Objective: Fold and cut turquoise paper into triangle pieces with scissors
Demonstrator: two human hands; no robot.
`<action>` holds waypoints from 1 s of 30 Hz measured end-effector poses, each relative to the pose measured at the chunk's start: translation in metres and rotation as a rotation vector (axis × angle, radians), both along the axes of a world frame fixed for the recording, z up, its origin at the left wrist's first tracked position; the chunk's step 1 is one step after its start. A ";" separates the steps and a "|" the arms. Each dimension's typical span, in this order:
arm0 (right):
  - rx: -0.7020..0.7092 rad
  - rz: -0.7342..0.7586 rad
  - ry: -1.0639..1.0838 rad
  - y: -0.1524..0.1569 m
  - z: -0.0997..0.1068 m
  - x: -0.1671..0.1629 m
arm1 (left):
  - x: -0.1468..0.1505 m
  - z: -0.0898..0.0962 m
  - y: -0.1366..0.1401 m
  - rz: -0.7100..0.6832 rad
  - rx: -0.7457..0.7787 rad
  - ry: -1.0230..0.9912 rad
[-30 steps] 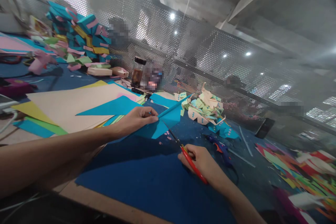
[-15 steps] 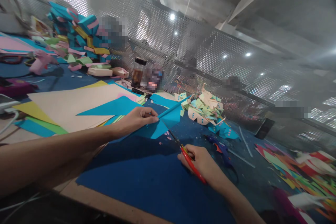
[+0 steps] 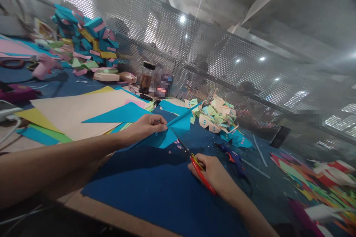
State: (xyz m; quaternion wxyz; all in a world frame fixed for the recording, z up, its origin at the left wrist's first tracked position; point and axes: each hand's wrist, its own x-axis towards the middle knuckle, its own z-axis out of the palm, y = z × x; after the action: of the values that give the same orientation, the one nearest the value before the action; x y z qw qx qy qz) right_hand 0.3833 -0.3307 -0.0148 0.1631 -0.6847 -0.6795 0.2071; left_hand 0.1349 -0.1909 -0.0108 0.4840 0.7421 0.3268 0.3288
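A folded sheet of blue paper (image 3: 180, 123) is pinched between the thumb and fingers of my left hand (image 3: 152, 124), held above the dark blue table. One long fold of it points up to the right. My right hand (image 3: 213, 172) is closed around the red handles of a pair of scissors (image 3: 201, 174). The scissor blades reach up to the lower edge of the blue paper, where a slit shows. Small pink paper scraps lie on the table just past the blades.
Stacked coloured sheets (image 3: 69, 111) lie at left, behind my left arm. A heap of cut paper shapes (image 3: 218, 113) stands ahead, with a blue glue gun (image 3: 233, 157) to its right. A jar (image 3: 146, 77), a phone (image 3: 280, 136) and paper strips (image 3: 308, 174) are farther out.
My hands, the paper and the scissors stay almost in place. The scissor handles have shifted very slightly.
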 end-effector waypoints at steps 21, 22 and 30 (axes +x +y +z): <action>-0.064 0.018 -0.046 -0.005 0.014 -0.004 | 0.001 -0.003 0.003 0.011 -0.011 -0.008; -0.068 0.026 -0.061 -0.006 0.014 -0.003 | 0.001 -0.003 0.004 0.016 -0.008 -0.011; -0.063 0.036 -0.068 -0.005 0.013 0.002 | 0.000 0.002 0.006 0.043 -0.028 -0.095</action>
State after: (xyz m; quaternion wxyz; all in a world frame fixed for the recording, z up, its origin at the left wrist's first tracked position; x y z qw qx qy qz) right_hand 0.3855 -0.3360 -0.0015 0.1144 -0.6838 -0.6899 0.2081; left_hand 0.1347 -0.1845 -0.0084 0.5022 0.7116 0.3242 0.3693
